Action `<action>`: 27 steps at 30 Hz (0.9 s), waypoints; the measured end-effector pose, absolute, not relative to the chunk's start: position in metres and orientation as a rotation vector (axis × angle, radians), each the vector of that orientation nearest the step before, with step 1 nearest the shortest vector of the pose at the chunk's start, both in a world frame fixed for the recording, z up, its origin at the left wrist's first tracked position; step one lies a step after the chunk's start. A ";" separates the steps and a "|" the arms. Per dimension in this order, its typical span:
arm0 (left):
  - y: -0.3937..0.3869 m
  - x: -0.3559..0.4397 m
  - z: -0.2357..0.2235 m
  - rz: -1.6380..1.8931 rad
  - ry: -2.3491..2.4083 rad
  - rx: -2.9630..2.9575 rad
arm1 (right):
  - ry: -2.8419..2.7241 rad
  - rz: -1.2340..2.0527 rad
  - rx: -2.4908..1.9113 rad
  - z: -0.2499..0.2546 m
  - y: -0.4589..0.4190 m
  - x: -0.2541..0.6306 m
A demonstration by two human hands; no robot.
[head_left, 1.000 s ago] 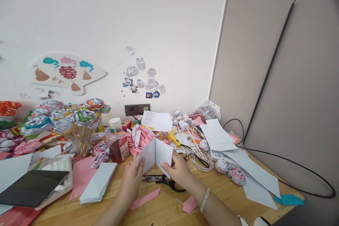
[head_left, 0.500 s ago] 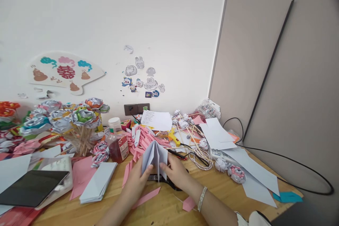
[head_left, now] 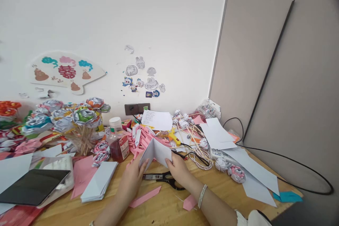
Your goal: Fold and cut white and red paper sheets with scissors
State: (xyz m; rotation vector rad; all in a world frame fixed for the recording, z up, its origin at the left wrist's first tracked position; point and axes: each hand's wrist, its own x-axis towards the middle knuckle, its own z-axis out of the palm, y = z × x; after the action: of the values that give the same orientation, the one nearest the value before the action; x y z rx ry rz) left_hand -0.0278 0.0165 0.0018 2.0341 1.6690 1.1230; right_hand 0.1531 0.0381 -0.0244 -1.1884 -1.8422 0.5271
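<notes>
A folded sheet of white paper (head_left: 162, 153) stands between my hands, creased down the middle and spread like an open booklet. My left hand (head_left: 136, 169) is closed on its left edge, thumb on the near side. The right edge is pinched by my right hand (head_left: 177, 166), with a beaded bracelet on that wrist. Black-handled scissors (head_left: 169, 180) lie on the wooden table (head_left: 156, 212) just below the paper. Pink paper strips (head_left: 145, 197) rest near my wrists. To the left is a stack of white paper strips (head_left: 98, 182).
Behind the hands lie a heap of pink folded strips (head_left: 144, 137), a yellow glue gun (head_left: 173, 137) and a bead string (head_left: 200, 159). At left stand a bottle of red liquid (head_left: 118, 146), paper flowers (head_left: 84, 116) and a black tablet (head_left: 34, 187). White sheets (head_left: 254, 169) cover the right side.
The paper has gone from several upright folds to a wider, flatter spread with one central crease. My hands have moved slightly apart, and more of the scissors shows.
</notes>
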 end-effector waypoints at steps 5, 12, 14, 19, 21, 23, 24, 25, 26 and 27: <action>0.031 -0.034 -0.003 0.989 1.646 2.049 | -1.697 0.716 -1.239 -0.032 0.050 0.160; 0.036 -0.040 -0.006 1.012 1.585 2.053 | -1.629 0.785 -1.177 -0.032 0.053 0.165; 0.033 -0.041 0.000 1.069 1.534 2.047 | -1.583 0.789 -1.187 -0.031 0.053 0.167; 0.027 -0.041 0.010 0.997 1.506 1.838 | -1.548 0.797 -1.163 -0.026 0.055 0.177; 0.028 -0.043 0.010 0.922 1.499 1.734 | -1.513 0.853 -1.067 -0.021 0.054 0.181; 0.028 -0.047 0.011 0.861 1.486 1.673 | -1.444 1.008 -0.903 -0.015 0.050 0.184; 0.028 -0.048 0.011 0.842 1.485 1.652 | -1.407 1.102 -0.816 -0.012 0.048 0.185; 0.028 -0.050 0.013 0.830 1.494 1.636 | -1.377 1.182 -0.747 -0.009 0.047 0.185; 0.027 -0.050 0.014 0.832 1.511 1.625 | -1.365 1.232 -0.710 -0.008 0.046 0.185; 0.027 -0.050 0.017 0.861 1.534 1.631 | -1.371 1.247 -0.706 -0.007 0.046 0.185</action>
State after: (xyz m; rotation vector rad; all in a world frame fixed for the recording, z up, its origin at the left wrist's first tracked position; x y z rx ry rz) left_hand -0.0505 0.0267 0.0167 1.6308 1.5336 0.8613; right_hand 0.1846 0.0460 -0.0073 -0.7064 -1.3712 1.2469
